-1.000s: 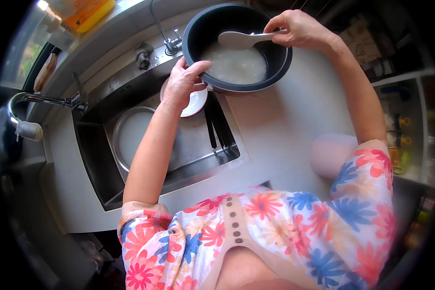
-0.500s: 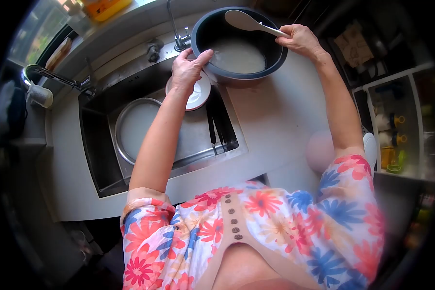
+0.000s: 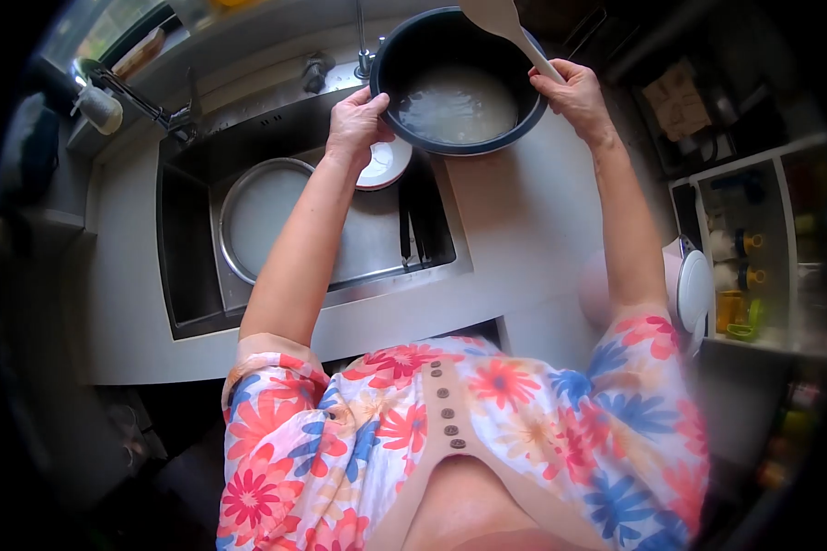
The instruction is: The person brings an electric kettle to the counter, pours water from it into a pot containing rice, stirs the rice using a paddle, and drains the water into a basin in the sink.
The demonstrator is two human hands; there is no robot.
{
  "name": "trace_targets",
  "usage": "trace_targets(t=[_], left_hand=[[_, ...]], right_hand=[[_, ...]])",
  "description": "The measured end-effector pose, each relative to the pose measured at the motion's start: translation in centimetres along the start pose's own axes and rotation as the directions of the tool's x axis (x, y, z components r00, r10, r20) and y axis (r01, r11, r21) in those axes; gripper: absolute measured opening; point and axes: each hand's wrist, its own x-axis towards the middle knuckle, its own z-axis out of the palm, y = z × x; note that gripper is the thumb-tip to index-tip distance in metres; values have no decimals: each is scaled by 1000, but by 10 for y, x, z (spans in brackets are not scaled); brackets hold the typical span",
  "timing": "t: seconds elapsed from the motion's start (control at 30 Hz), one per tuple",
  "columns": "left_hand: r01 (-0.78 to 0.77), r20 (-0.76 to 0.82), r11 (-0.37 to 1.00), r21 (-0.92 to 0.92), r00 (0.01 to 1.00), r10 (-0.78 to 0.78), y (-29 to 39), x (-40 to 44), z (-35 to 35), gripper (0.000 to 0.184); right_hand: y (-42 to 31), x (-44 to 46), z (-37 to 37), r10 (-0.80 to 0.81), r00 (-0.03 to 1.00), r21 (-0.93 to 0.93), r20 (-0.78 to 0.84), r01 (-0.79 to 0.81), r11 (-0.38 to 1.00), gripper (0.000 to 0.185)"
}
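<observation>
A dark rice cooker pot (image 3: 404, 136) with cloudy, whitish liquid in it is held up over the right side of the sink and the counter. My left hand (image 3: 356, 127) grips its near-left rim, thumb on top. At the right rim, my right hand (image 3: 572, 96) is closed round the handle of a pale rice paddle (image 3: 496, 16), whose blade points up past the far rim. That hand is also against the pot's edge; its lower fingers are hidden. Under my left wrist, a white bowl or dish (image 3: 386, 165) shows in the sink.
The steel sink (image 3: 188, 285) holds a large round metal tray (image 3: 265, 216) and dark chopsticks or utensils (image 3: 406, 220). A faucet (image 3: 161, 115) stands at left, a thin tap (image 3: 364, 64) behind. Near my right elbow are a pink container (image 3: 599, 286) and its white lid (image 3: 695, 286).
The rice paddle has swung more upright and moved up at the pot's right rim. Its liquid has shifted and ripples. Both hands keep their hold, and the whole view has shifted slightly.
</observation>
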Motion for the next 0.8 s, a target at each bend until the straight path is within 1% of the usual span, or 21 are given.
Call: trace_targets(t=[0.03,0.07,0.1,0.13,0.17,0.2,0.27,0.3,0.4,0.6,0.8], left_hand=[[3,5,1000,-14,1000,-3,1,-5,-1,17],[12,15,998,-68,1000,-11,0,-12,-2,17],[46,49,989,-138,998,-40,11,-21,-5,16],[67,64,979,-193,996,-55,10,-30,-9,16],[74,100,977,-201,993,-55,7,-38,-15,17],[93,111,972,-214,991,-71,3,-49,-17,17],[147,116,959,-244,986,-122,4,-76,-21,18],[164,107,956,-243,984,-142,0,-86,-25,18],[198,148,935,-295,976,-160,-7,-112,-39,17],[244,108,930,-275,969,-223,-8,-158,-61,17],[264,79,901,-343,964,-253,-18,-178,-84,18]], right_hand=[[-3,-6,4,-15,1000,-6,-22,15,1000,9],[-8,-12,6,-52,998,-19,-39,51,999,9],[-34,-20,6,-66,996,-57,-65,62,996,8],[-44,-27,9,-94,992,-74,-81,88,993,8],[-53,-33,9,-102,993,-88,-65,96,991,7],[-61,-41,9,-131,990,-64,-48,128,990,6],[-81,-50,15,-135,991,-62,-2,134,989,6],[-87,-55,19,-173,985,-69,19,174,982,6],[-110,-65,31,-184,980,-85,75,190,978,7],[-140,-85,64,-209,968,-134,140,227,965,9],[-156,-90,100,-223,956,-165,191,256,953,9]])
